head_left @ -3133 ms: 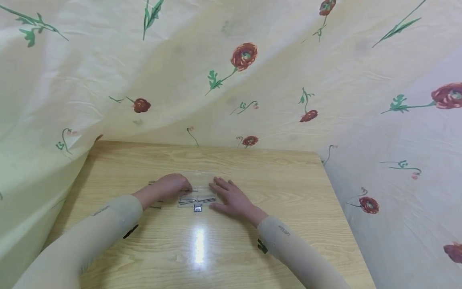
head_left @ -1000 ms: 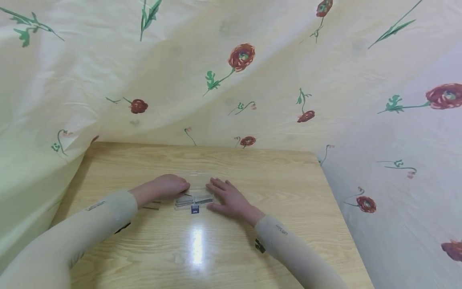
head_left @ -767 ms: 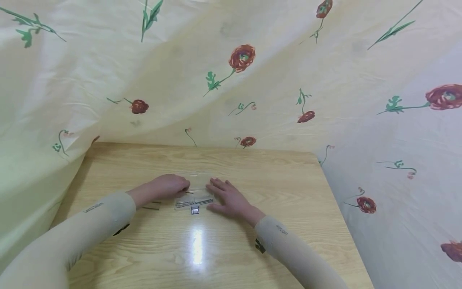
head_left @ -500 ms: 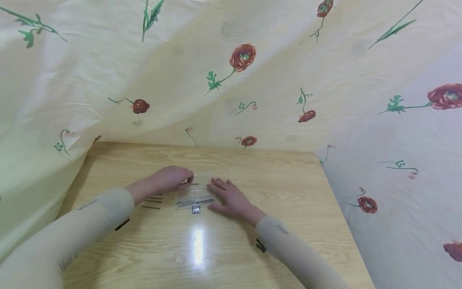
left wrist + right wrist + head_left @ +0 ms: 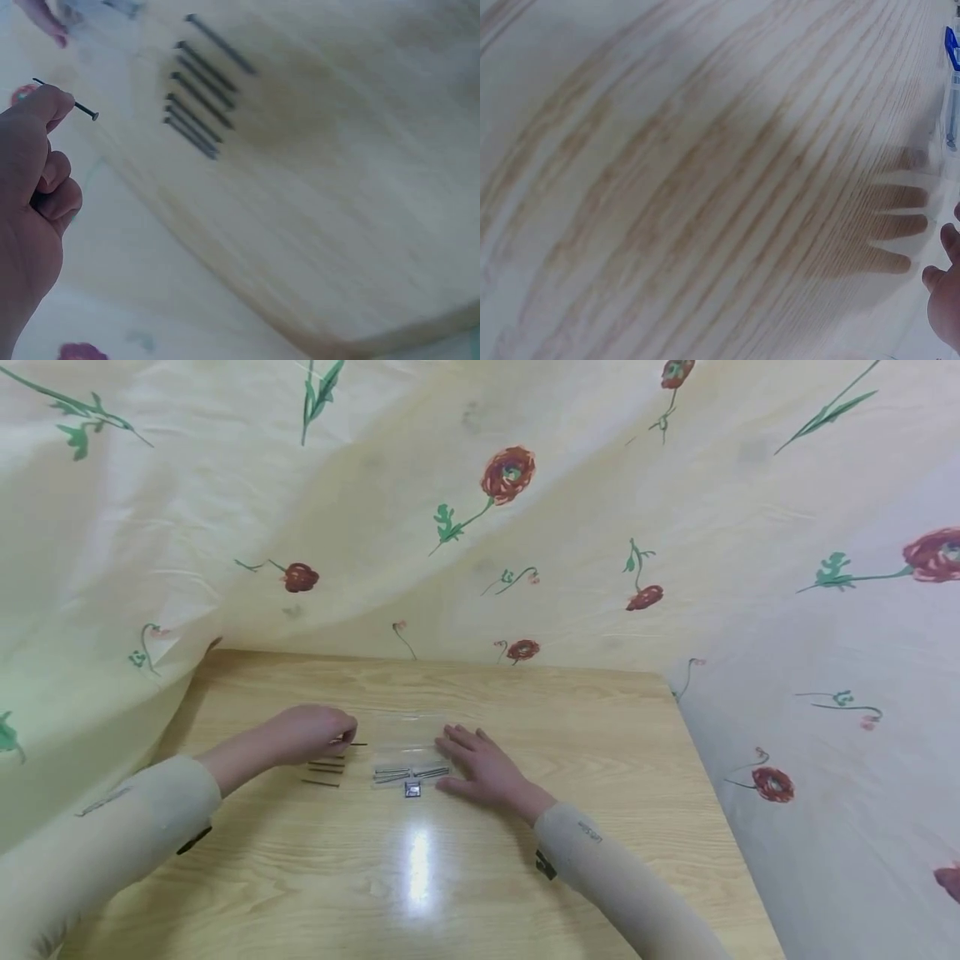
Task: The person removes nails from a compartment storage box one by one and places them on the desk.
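Observation:
My left hand point(image 5: 311, 735) pinches a dark nail point(image 5: 86, 110) between thumb and forefinger, its other fingers curled in. It hovers above the table, just beyond a row of several nails point(image 5: 204, 91) lying roughly parallel on the wood. To the right of that row is a clear plastic box point(image 5: 408, 749), open, with more nails point(image 5: 431, 772) in its two near compartments. A blue latch point(image 5: 952, 49) sits at the box's near edge. Fingers spread and fairly straight, my right hand point(image 5: 483, 772) rests at the box's right side.
The wooden table point(image 5: 570, 752) meets a hanging flowered cloth point(image 5: 585, 527) at its back and sides. A bright light reflection point(image 5: 418, 864) lies on the tabletop in front of the box.
My left hand has lifted away from the box and moved left with the nail, toward the row of nails. The right hand has stayed at the box's side.

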`<state>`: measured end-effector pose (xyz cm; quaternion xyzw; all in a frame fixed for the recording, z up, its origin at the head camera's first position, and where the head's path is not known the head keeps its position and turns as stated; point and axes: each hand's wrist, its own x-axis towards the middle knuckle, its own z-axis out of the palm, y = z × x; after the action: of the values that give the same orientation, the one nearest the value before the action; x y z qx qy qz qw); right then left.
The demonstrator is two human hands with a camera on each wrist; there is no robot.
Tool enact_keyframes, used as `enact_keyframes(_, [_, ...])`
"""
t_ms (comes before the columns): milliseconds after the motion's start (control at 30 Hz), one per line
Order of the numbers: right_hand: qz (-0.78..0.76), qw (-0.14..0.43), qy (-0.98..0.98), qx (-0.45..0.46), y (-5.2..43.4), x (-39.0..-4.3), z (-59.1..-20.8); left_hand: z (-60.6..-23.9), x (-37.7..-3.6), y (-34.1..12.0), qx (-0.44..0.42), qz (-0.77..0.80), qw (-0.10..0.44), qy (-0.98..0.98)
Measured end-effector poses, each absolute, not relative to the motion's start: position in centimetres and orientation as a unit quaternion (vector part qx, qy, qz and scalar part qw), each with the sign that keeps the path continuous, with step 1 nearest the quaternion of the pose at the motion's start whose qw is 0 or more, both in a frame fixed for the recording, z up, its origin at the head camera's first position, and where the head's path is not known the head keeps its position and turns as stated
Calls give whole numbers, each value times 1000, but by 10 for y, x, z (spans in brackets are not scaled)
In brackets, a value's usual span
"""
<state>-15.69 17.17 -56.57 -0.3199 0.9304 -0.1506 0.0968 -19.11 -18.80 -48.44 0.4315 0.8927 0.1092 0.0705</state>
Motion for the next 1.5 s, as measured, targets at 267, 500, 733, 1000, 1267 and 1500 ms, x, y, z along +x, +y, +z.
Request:
enact_keyframes(267, [-159, 97, 930, -317, 175, -158, -566, -513, -166, -216, 407, 106, 77, 904])
enact_keyframes(500, [-155, 100, 930, -318, 175, -158, -565, -540, -151, -227, 427, 100, 77, 895])
enact_keyframes(733, [-151, 96, 932, -315, 175, -160, -566, -552, -146, -231, 422, 112, 60, 897])
enact_keyframes(1000, [-155, 95, 932, -314, 174, -161, -566, -552, -145, -231, 413, 142, 58, 898])
enact_keyframes(1267, [-159, 104, 930, -313, 173, -160, -564, -551, -144, -230, 405, 152, 75, 898])
enact_keyframes(1500, [-167, 101, 928, -317, 172, -160, -565, -536, -157, -210, 396, 145, 79, 903])
